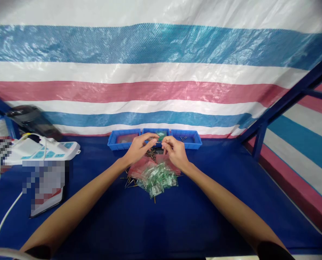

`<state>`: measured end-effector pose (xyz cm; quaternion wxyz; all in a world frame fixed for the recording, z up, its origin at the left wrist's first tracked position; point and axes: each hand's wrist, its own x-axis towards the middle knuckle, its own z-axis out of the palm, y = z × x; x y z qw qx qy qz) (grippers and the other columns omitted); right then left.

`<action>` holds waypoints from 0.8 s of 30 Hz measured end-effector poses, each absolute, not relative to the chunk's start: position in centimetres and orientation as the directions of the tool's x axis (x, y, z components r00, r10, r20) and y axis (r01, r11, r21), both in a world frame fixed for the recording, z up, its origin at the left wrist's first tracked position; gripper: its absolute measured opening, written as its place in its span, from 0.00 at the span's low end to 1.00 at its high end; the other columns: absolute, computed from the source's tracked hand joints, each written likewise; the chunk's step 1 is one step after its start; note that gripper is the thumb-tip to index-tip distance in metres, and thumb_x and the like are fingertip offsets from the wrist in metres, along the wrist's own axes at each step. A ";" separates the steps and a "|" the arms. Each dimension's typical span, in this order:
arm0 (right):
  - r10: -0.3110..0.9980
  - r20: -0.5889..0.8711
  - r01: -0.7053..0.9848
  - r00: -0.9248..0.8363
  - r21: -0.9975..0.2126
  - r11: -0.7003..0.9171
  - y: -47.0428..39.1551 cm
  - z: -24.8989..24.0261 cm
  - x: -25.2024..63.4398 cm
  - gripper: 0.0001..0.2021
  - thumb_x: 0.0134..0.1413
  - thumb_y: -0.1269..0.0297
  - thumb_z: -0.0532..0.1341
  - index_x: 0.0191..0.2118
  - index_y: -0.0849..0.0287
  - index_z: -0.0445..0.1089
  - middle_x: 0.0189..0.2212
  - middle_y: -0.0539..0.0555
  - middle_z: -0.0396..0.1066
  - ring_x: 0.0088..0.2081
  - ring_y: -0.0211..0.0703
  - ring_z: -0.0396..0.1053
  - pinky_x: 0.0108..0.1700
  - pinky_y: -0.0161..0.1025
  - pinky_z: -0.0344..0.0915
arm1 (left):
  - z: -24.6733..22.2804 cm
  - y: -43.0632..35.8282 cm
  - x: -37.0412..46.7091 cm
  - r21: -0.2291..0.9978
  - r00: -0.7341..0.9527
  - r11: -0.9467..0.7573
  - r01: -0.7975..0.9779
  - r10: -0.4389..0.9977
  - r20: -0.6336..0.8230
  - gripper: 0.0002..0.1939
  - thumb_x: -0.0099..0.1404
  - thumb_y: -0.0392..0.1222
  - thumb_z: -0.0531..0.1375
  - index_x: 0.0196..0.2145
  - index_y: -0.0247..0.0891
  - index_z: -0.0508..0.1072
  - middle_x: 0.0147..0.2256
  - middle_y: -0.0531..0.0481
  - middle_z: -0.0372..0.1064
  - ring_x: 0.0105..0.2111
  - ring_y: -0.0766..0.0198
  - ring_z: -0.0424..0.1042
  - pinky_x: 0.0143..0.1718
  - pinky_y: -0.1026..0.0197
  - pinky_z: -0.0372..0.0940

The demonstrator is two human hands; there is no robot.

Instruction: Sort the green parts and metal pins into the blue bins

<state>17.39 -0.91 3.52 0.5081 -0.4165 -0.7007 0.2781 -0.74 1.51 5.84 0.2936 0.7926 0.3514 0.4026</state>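
My left hand (141, 147) and my right hand (176, 152) meet fingertip to fingertip above a pile, just in front of the trays. Both are closed in a pinch, with a small thin metal piece (159, 142) between them; its exact kind is too small to make out. Beneath lie small green-tinted clear bags (159, 177) holding slim metal pieces, and pinkish bags (139, 167). Loose thin metal rods (151, 154), like screws or drill bits, are heaped behind the bags. More rods (131, 181) stick out at the pile's left side.
Three blue trays stand in a row: the left tray (112, 141) with pinkish bags, the middle tray (147, 131) with green ones, the right tray (196, 141) with a few thin pieces. At left are a power strip (65, 153), cables, a tablet-like device (48, 202) and a dark object (34, 121).
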 end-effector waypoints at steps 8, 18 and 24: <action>0.869 0.475 0.361 -0.137 -0.793 0.490 -1.0 3.7 17.5 0.10 0.64 0.63 0.51 0.31 0.58 0.63 0.21 0.46 0.65 0.20 0.34 0.65 0.28 0.33 0.61 | 5.7 1.7 -0.8 0.771 0.403 -0.574 0.276 0.797 0.450 0.13 0.66 0.47 0.57 0.42 0.37 0.74 0.39 0.47 0.75 0.35 0.64 0.74 0.28 0.67 0.70; 0.878 0.466 0.455 -0.109 -0.762 0.461 -0.9 3.7 17.5 0.14 0.65 0.60 0.51 0.30 0.58 0.66 0.18 0.47 0.66 0.22 0.36 0.65 0.29 0.34 0.60 | 5.8 1.8 -0.8 0.701 0.455 -0.646 0.301 0.743 0.490 0.09 0.64 0.44 0.60 0.35 0.36 0.76 0.32 0.50 0.76 0.28 0.69 0.72 0.28 0.69 0.67; 0.861 0.494 0.408 -0.120 -0.766 0.496 -0.9 3.8 17.3 0.09 0.61 0.59 0.56 0.35 0.58 0.68 0.22 0.48 0.67 0.24 0.36 0.65 0.29 0.34 0.62 | 6.2 1.7 -0.8 0.720 0.391 -0.608 0.334 0.784 0.482 0.12 0.65 0.44 0.58 0.29 0.34 0.74 0.24 0.51 0.72 0.24 0.69 0.70 0.26 0.68 0.66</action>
